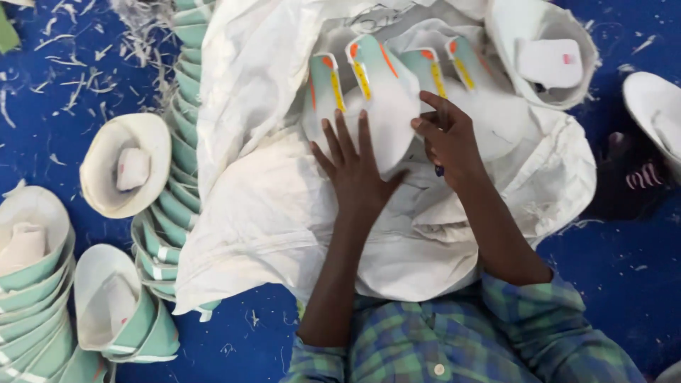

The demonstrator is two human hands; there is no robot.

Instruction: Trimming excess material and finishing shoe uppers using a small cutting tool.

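Note:
My left hand point(355, 167) lies flat, fingers spread, on a white and mint-green shoe upper piece point(383, 99) with orange and yellow stripes. My right hand point(448, 138) has curled fingers pinching the edge of that piece beside a second similar piece point(482, 99). Both pieces rest on a big white woven sack point(262, 213) spread over my lap. My sleeves are green and blue plaid.
A long nested row of mint-green uppers point(177, 142) runs down the left of the sack. Loose white-lined uppers point(126, 164) and stacks point(32, 284) lie at left on the blue floor point(624, 269). Another upper point(546, 57) sits top right, near a person's sandalled foot point(631, 174).

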